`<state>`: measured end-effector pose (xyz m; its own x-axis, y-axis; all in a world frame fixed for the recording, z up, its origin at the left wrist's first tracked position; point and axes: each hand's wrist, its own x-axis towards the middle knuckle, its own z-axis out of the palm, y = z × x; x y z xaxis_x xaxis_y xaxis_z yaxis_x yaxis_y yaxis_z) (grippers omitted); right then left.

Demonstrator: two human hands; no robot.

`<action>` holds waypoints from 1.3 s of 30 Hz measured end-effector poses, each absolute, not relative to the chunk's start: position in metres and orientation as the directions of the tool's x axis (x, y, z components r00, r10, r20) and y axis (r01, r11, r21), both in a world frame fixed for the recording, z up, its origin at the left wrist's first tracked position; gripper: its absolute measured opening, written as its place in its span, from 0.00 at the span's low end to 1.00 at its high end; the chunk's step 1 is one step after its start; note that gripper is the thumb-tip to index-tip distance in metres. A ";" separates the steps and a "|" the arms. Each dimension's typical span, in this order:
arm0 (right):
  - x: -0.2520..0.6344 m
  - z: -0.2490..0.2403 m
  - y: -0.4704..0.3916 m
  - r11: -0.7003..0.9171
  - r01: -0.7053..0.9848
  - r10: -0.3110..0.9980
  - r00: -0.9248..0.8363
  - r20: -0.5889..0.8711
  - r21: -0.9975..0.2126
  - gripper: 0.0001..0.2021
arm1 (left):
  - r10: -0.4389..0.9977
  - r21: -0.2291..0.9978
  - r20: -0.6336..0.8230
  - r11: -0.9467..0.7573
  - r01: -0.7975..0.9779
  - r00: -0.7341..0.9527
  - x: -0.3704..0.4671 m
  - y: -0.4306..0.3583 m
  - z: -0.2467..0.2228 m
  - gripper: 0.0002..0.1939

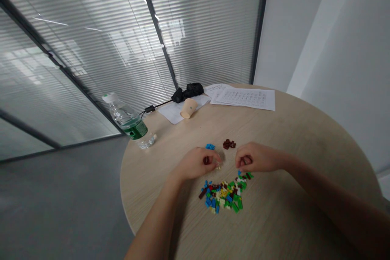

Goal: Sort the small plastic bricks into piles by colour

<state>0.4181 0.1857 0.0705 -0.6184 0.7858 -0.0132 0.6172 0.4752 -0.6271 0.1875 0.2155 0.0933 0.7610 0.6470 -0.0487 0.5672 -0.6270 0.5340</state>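
Across a round, pale tabletop [304, 130], two bare hands work among small coloured building pieces, well apart from each other.

From where I stand, the mixed pile [227, 197] of green, blue, yellow, cream and brown pieces lies just on the person's side of both hands. The left hand [196, 163] has its fingers curled, the tips down by a few pale pieces [218, 167]; the right hand [256, 157] is curled too, its tips by a small blue piece [239, 172]. I cannot tell whether either is gripping anything. Beyond them sit a blue cluster [210, 146], near the left hand, and a brown cluster [229, 144], between the two. Farther off are a paper cup [189, 108], printed sheets [246, 98] and a green-labelled bottle [129, 124].
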 end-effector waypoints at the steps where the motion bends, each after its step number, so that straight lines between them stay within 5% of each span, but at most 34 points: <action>1: 0.418 0.070 0.186 0.476 0.619 0.783 -0.622 -0.021 -0.625 0.07 | 0.654 0.536 -0.041 -0.624 0.569 0.756 0.187 0.216 0.093 0.10; 12: 0.417 0.063 0.188 0.508 0.632 0.794 -0.606 0.035 -0.585 0.06 | 0.688 0.588 -0.028 -0.575 0.568 0.725 0.188 0.217 0.088 0.10; 26: 0.391 0.063 0.180 0.733 0.505 0.679 -0.505 0.532 -0.457 0.03 | 0.722 0.807 0.069 -0.446 0.387 0.688 0.200 0.212 0.084 0.16; 39: 0.389 0.064 0.180 0.729 0.549 0.667 -0.433 0.606 -0.409 0.05 | 0.769 0.805 0.067 -0.418 0.421 0.635 0.196 0.221 0.075 0.15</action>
<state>0.3891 0.1795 0.0641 -0.4334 0.6671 0.6059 0.5490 0.7286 -0.4095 0.1964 0.2210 0.0754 0.6354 0.7693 0.0670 0.4215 -0.4182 0.8047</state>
